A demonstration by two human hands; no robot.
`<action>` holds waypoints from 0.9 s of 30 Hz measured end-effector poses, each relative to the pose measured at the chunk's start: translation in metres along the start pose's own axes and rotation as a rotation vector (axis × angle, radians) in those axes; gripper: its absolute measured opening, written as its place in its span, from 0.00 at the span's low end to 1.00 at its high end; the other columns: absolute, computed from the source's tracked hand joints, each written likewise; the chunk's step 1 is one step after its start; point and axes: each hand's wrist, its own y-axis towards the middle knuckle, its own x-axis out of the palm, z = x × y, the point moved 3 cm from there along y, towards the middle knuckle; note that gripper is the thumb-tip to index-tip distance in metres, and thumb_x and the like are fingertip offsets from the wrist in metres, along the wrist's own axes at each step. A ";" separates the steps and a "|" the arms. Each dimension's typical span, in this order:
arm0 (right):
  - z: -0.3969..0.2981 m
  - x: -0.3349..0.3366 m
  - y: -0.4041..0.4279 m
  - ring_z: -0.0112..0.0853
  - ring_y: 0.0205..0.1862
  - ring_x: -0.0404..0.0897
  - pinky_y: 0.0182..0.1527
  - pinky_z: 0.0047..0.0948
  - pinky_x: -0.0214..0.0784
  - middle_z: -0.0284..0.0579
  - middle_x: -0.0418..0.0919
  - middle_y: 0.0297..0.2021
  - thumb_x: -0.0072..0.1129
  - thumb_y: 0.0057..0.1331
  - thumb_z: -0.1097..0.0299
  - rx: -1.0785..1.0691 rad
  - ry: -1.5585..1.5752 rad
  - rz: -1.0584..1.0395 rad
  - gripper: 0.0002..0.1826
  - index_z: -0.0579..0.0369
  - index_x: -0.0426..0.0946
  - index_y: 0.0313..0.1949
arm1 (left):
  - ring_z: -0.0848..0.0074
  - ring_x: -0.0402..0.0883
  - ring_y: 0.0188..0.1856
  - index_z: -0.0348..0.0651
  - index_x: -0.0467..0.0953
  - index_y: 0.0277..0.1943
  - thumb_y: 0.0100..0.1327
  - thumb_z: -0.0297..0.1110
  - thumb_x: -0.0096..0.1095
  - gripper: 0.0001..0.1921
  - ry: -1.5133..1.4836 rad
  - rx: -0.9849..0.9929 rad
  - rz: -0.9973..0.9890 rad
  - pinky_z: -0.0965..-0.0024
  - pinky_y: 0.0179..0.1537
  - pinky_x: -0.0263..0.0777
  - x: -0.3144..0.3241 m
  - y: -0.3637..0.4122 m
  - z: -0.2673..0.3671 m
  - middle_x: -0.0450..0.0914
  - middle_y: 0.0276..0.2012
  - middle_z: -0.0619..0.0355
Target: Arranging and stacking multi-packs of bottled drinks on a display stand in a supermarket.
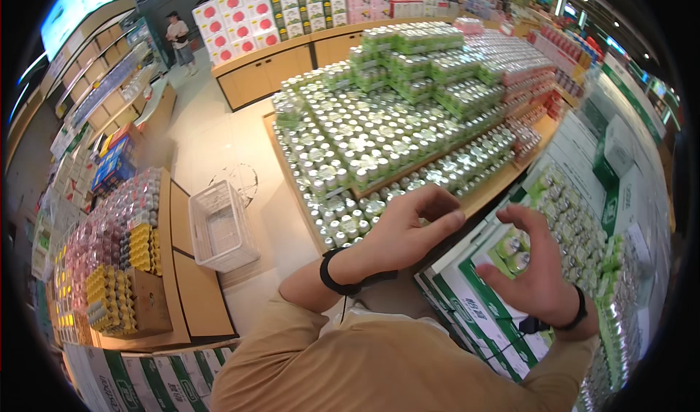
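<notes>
My left hand (413, 229) is raised in front of my body, fingers curved and thumb apart, holding nothing. It hangs over the near edge of a wooden display of green drink cans (377, 133), packed in rows and stacked higher at the back. To the right, my right hand (528, 264) is bent with thumb and fingers apart, also empty. Beneath and beside it lie green-and-white cartons (465, 308) and shrink-wrapped packs of green cans (569, 220). The two palms roughly face each other with a gap between them. Each wrist wears a black band.
A white plastic basket (221, 226) stands on the floor at left, beside a wooden counter (199, 291) with egg trays (112, 302) and wrapped goods. Green-and-white cartons (158, 379) stand at lower left. Beyond the aisle are gift boxes (238, 23) on cabinets and a standing person (179, 37).
</notes>
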 end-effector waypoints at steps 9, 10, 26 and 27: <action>0.013 0.098 0.175 0.47 0.37 0.81 0.40 0.40 0.73 0.51 0.80 0.34 0.69 0.60 0.52 -0.061 -0.006 -0.029 0.23 0.59 0.76 0.42 | 0.82 0.80 0.39 0.33 0.78 0.47 0.68 0.34 0.65 0.12 0.007 -0.075 0.376 0.75 0.41 0.74 -0.090 0.004 -0.017 0.83 0.38 0.58; 0.023 0.112 0.186 0.49 0.37 0.81 0.39 0.43 0.73 0.52 0.80 0.33 0.65 0.61 0.47 -0.055 -0.066 -0.081 0.25 0.58 0.76 0.41 | 0.83 0.79 0.37 0.34 0.79 0.45 0.67 0.35 0.66 0.12 0.039 -0.033 0.431 0.76 0.39 0.73 -0.101 0.007 -0.012 0.84 0.36 0.60; 0.392 0.165 0.424 0.45 0.49 0.84 0.51 0.44 0.76 0.48 0.84 0.49 0.72 0.52 0.43 0.390 -0.535 -0.603 0.31 0.56 0.84 0.46 | 0.53 0.83 0.47 0.29 0.81 0.45 0.58 0.58 0.65 0.31 1.185 -0.454 0.107 0.59 0.51 0.75 -0.260 0.248 -0.065 0.84 0.42 0.38; 0.404 0.162 0.438 0.45 0.51 0.83 0.52 0.45 0.76 0.48 0.84 0.50 0.71 0.53 0.43 0.436 -0.544 -0.514 0.32 0.55 0.82 0.49 | 0.53 0.83 0.47 0.28 0.82 0.41 0.57 0.57 0.64 0.31 1.167 -0.446 0.140 0.59 0.51 0.75 -0.273 0.277 -0.070 0.84 0.43 0.36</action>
